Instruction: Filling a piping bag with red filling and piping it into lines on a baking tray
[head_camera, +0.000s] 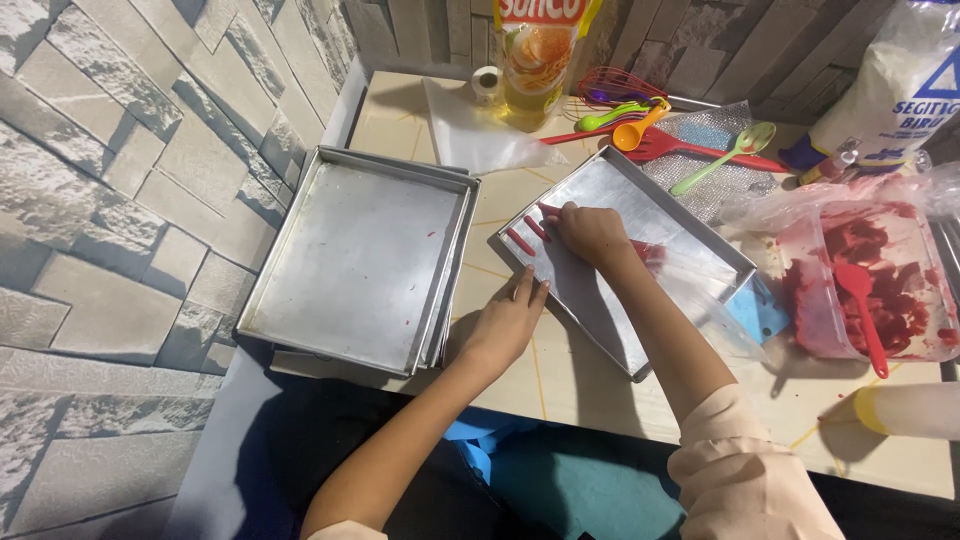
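A metal baking tray (690, 225) lies tilted on the cream table, with two short red strips of dough (522, 240) at its near-left corner. My right hand (592, 233) is over that corner, shut on a clear piping bag (655, 253) with red dough in it; the bag trails back to the right across the tray. My left hand (508, 322) lies flat on the table, fingertips against the tray's near edge, and holds nothing.
Stacked empty metal trays (360, 262) sit to the left. On the right stands a clear tub of red dough (880, 290) with a red spatula. Behind are an oil pouch (535, 60), coloured spoons (640, 128), a flour bag (890, 90) and a blue scraper (762, 312).
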